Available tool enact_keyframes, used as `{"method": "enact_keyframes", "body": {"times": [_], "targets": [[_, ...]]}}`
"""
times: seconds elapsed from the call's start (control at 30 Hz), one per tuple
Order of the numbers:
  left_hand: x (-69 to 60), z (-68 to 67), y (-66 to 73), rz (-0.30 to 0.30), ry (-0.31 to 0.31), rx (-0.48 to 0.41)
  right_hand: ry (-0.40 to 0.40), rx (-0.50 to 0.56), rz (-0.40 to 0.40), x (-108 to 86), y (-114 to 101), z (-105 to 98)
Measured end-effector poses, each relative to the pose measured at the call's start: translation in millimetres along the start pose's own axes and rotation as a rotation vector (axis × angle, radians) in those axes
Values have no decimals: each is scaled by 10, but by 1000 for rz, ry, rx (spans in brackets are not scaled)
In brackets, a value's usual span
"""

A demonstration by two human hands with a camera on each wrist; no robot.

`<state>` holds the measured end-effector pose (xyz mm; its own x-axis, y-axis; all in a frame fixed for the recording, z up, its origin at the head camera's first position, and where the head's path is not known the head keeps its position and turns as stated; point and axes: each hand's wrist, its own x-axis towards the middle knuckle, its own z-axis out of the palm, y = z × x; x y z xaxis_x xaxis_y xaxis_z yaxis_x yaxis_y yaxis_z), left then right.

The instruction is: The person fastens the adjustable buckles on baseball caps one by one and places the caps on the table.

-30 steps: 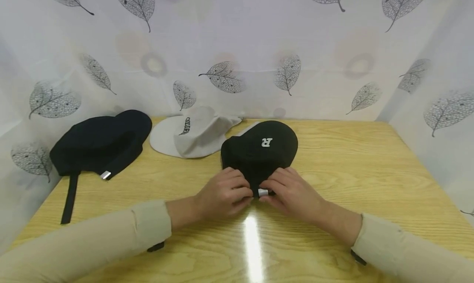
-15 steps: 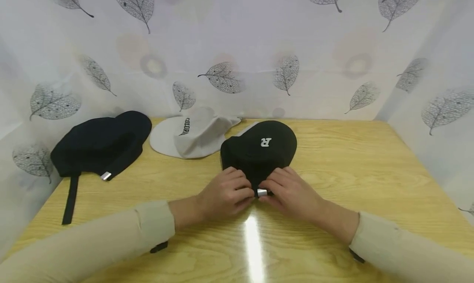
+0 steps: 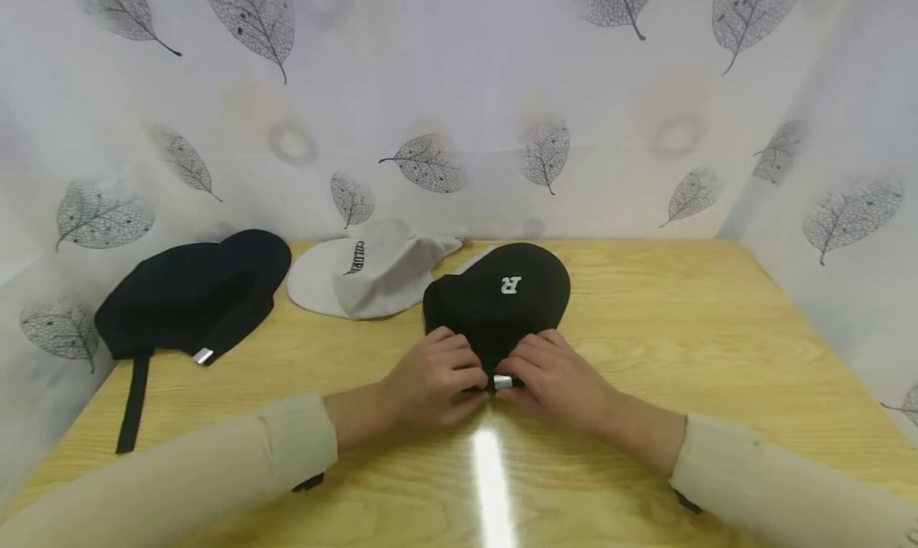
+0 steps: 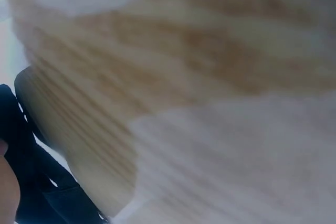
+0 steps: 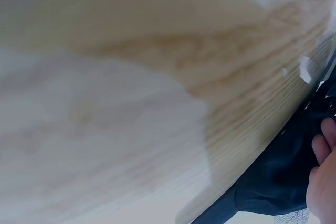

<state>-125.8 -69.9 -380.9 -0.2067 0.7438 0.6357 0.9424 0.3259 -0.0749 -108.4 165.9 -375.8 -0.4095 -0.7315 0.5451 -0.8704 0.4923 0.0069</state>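
A black cap (image 3: 480, 301) with a white letter R on it lies at the middle of the table, its brim toward the back right. At its near edge my left hand (image 3: 437, 377) pinches the cap's strap side with curled fingers. Close beside it, my right hand (image 3: 559, 381) grips the same edge, next to a small silver buckle (image 3: 503, 381). The fingertips of both hands nearly meet there and hide part of the strap. In the right wrist view, fingers (image 5: 321, 148) rest against the dark cloth; the left wrist view shows mostly table.
To the left lies a dark navy cap (image 3: 194, 293) with its strap (image 3: 133, 405) hanging toward the front. A light grey cap (image 3: 376, 273) with lettering sits between the two, touching or nearly touching the black one. A leaf-patterned curtain (image 3: 459, 94) closes off the table's (image 3: 681, 317) back.
The head view has tilted slightly, so everything sits a little lower. Both hands keep their hold on the black cap's near edge; the right fingers have shifted slightly about the buckle.
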Motion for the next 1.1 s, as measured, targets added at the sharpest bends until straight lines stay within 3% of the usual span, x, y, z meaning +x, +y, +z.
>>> {"method": "enact_keyframes", "body": {"times": [0.23, 0.37, 0.63, 0.73, 0.93, 1.1], "targets": [[-59, -26, -1, 27, -36, 17, 27, 13, 22, -51, -79, 32], [27, -26, -93, 33, 4, 13, 46, -6, 32, 11, 13, -17], [207, -21, -281, 70, 93, 62, 67, -26, -26, 177, 283, -151], [193, -14, -246, 53, 99, 77, 53, -32, -22, 173, 283, -139], [39, 6, -49, 55, 83, 53, 1, -13, 24, 21, 85, -39], [23, -3, -24, 36, 60, 63, -7, -7, 75, 29, 26, -40]]}}
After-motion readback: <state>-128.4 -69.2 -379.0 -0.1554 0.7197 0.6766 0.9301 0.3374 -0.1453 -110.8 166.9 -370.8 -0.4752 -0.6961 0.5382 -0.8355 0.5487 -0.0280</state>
